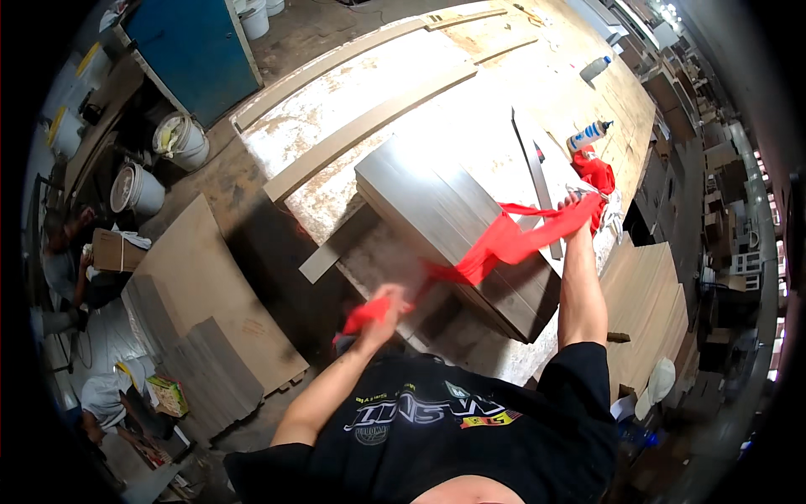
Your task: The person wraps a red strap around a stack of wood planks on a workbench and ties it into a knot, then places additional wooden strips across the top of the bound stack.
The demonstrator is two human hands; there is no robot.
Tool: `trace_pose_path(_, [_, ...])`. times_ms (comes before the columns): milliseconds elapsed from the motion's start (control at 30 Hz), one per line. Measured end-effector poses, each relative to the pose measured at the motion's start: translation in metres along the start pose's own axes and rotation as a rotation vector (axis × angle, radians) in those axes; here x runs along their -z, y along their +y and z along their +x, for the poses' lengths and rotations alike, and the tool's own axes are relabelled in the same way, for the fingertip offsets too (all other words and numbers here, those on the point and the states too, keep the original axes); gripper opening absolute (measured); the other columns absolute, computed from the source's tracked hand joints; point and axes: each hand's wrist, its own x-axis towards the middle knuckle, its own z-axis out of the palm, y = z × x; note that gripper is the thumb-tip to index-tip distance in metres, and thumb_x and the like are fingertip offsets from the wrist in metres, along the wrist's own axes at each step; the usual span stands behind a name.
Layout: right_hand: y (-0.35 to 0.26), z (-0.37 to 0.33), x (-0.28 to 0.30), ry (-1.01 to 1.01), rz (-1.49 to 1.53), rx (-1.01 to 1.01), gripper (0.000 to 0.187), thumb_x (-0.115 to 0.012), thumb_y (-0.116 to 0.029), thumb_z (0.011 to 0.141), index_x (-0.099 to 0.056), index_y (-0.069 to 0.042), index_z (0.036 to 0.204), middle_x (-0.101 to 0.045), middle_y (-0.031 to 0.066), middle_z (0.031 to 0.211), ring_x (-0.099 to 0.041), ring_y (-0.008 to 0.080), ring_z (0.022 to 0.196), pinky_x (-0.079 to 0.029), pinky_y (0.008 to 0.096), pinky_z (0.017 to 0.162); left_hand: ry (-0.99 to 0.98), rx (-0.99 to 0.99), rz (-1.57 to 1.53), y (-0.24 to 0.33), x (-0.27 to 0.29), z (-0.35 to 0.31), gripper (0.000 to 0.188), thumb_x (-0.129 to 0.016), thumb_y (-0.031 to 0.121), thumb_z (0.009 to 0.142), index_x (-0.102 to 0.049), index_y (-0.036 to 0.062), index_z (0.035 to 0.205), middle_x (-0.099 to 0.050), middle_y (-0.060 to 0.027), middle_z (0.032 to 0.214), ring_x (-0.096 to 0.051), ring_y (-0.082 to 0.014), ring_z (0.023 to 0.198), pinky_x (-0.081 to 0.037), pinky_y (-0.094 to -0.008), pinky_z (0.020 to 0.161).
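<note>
Above the stack of grey boards [457, 218] on the tabletop [353, 92], a red cloth strip [504, 244] stretches taut between both hands. Left hand [382, 307] is closed around its lower end, near the stack's front corner; right hand [579, 206] grips the upper end, beside a glue bottle [588, 134].

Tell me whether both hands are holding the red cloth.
Yes: the left hand grips one end of the red cloth and the right hand grips the other, stretching it over the stacked grey panels.
</note>
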Motion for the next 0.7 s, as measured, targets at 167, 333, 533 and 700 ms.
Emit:
trace_pose_path(167, [0.024,-0.049,-0.064,-0.09,-0.499,0.133,0.024,-0.054,-0.034,0.1,-0.062,-0.011,0.1,-0.064,0.0027,0.083,-0.06,0.0163,0.073,-0.05,0.0324,0.066,-0.036,0.022,0.535,-0.029,-0.022,0.043,0.032,-0.068,0.031,0.092,-0.067,0.0009,0.1,-0.069,-0.0229,0.086,-0.069,-0.0364,0.084,-0.052,-0.0434,0.071])
trace_pose_path(333, [0.015,-0.118,-0.107,-0.469,-1.09,-0.024,0.045,-0.056,-0.032,0.101,-0.054,-0.005,0.136,-0.069,0.0054,0.098,-0.062,0.0135,0.074,-0.052,0.0298,0.064,-0.122,-0.137,0.479,-0.002,-0.024,0.06,0.031,-0.067,0.032,0.091,-0.071,0.0031,0.101,-0.069,-0.0257,0.095,-0.068,-0.0399,0.096,-0.053,-0.0433,0.076])
trace_pose_path(533, [0.035,-0.141,-0.148,-0.408,-0.42,-0.222,0.046,-0.06,-0.028,0.099,-0.045,-0.002,0.134,-0.06,0.015,0.112,-0.069,0.0293,0.091,-0.059,0.0415,0.077,-0.338,-0.103,0.4,-0.012,-0.007,0.038,0.022,-0.061,0.017,0.094,-0.068,0.0051,0.111,-0.07,-0.0184,0.095,-0.068,-0.029,0.095,-0.051,-0.0374,0.083])
trace_pose_path(700, [0.07,-0.108,-0.141,-0.453,-0.468,-0.18,0.028,-0.065,-0.016,0.096,-0.059,0.002,0.117,-0.063,0.0129,0.108,-0.069,0.0284,0.094,-0.059,0.0398,0.078,-0.318,-0.149,-0.058,0.06,0.001,0.017,0.024,-0.059,0.007,0.097,-0.063,0.0014,0.12,-0.07,-0.0059,0.107,-0.064,-0.0184,0.103,-0.049,-0.0326,0.091])
